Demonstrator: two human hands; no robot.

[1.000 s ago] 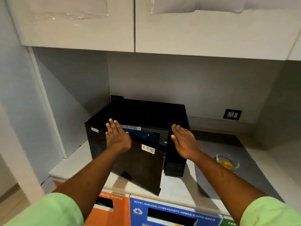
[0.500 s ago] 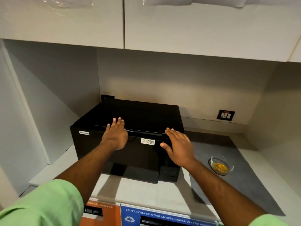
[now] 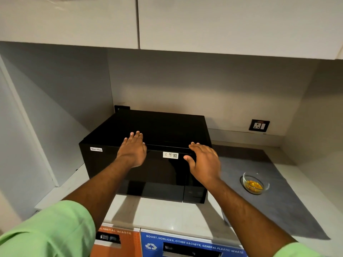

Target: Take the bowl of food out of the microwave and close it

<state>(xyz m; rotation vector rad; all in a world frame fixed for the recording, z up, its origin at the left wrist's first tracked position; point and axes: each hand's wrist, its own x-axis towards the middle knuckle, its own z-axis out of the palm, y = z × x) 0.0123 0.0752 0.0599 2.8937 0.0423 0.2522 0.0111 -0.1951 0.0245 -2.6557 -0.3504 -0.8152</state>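
Note:
A black microwave [image 3: 163, 127] stands on the counter with its door shut flush against the front. My left hand [image 3: 132, 150] lies flat against the top of the door, fingers spread and reaching over the top edge. Near the door's upper right corner my right hand [image 3: 204, 160] hovers with fingers apart, holding nothing. A clear glass bowl [image 3: 255, 183] with yellow food sits on a grey mat to the right of the microwave, away from both hands.
The grey mat [image 3: 289, 210] covers the right part of the white counter [image 3: 159, 212]. White wall cabinets [image 3: 167, 21] hang overhead. A wall socket [image 3: 259, 125] is behind on the right. Orange and blue waste bin fronts [image 3: 187, 243] sit below the counter edge.
The microwave door swung from half open to fully shut under my left hand. My right hand has drifted in toward the door's right corner. The bowl stayed put.

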